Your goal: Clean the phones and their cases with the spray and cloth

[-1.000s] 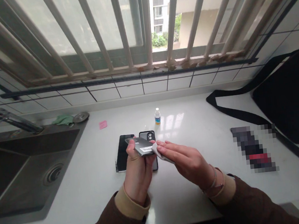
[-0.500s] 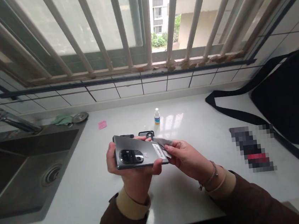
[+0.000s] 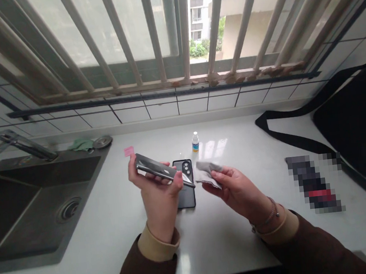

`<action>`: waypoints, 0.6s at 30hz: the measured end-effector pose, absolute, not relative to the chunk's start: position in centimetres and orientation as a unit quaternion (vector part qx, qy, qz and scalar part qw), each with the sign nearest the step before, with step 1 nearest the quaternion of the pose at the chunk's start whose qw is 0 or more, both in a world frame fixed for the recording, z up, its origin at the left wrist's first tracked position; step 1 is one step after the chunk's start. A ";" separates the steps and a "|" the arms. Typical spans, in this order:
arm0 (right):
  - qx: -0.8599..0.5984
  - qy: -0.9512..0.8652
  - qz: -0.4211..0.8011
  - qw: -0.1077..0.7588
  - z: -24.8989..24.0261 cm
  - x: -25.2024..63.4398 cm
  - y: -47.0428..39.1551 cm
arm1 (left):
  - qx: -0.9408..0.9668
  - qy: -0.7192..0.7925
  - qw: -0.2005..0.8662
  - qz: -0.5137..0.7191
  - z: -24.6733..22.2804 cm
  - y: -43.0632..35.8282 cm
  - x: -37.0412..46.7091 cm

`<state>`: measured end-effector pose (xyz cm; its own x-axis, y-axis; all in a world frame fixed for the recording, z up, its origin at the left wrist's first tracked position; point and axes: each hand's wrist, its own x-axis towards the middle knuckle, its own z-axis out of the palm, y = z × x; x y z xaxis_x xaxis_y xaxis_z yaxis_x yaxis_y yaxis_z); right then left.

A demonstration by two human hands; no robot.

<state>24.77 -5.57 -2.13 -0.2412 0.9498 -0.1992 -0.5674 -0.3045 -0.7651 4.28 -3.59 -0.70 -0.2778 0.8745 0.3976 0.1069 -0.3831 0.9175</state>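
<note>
A dark, glossy smartphone (image 3: 155, 168) is tilted in my left hand (image 3: 158, 200), thumb on the near edge and fingers around the far side. My right hand (image 3: 237, 188) pinches a grey cloth (image 3: 208, 173) just to the right of the phone, apart from it. Beneath and behind the phone, a black-rimmed phone case (image 3: 187, 199) lies on the counter, its camera cutouts at the top; my left hand and the phone hide part of it. Beyond the case stands a small white bottle (image 3: 196, 143) with a blue and orange label.
A dark sink (image 3: 48, 221) with a chrome faucet (image 3: 23, 147) is at the left. Behind it lie a green cloth (image 3: 82, 144) and a metal strainer (image 3: 102, 142). A pink slip (image 3: 128, 151) rests on the white counter (image 3: 234, 253). A black strapped bag (image 3: 358, 123) occupies the right.
The phone has tilted so its camera back has turned out of view. My right hand with the cloth has drawn away to the right, leaving a gap that exposes more of the case.
</note>
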 end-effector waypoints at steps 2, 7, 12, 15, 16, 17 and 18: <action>-0.377 -0.307 0.643 0.592 -2.4 25.0 -5.3 | 0.450 0.478 0.406 0.635 -0.6 -3.7 4.7; -0.475 -0.535 0.325 0.618 -2.3 25.3 -6.1 | 0.251 0.430 0.613 0.613 -0.2 -3.5 5.9; -0.354 -0.731 0.114 0.573 -1.6 25.0 -7.7 | 0.230 0.365 0.597 0.677 0.0 -3.7 6.7; -0.306 -0.785 0.119 0.526 -1.4 24.8 -8.0 | 0.237 0.371 0.587 0.679 -0.3 -4.1 7.0; -0.309 -0.795 0.142 0.503 -1.5 24.7 -8.0 | 0.241 0.376 0.588 0.674 -0.4 -4.2 7.1; -0.316 -0.799 0.168 0.482 -1.5 24.6 -8.1 | 0.245 0.382 0.590 0.667 -0.5 -4.2 7.1; -0.326 -0.799 0.193 0.466 -1.5 24.6 -8.0 | 0.247 0.389 0.592 0.661 -0.6 -4.3 7.2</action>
<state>24.59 -8.04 -1.52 -0.3524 0.7017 0.6193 0.3423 0.7125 -0.6125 7.16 -4.29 -0.65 -0.1775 0.9751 -0.1330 -0.5902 0.0027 0.8072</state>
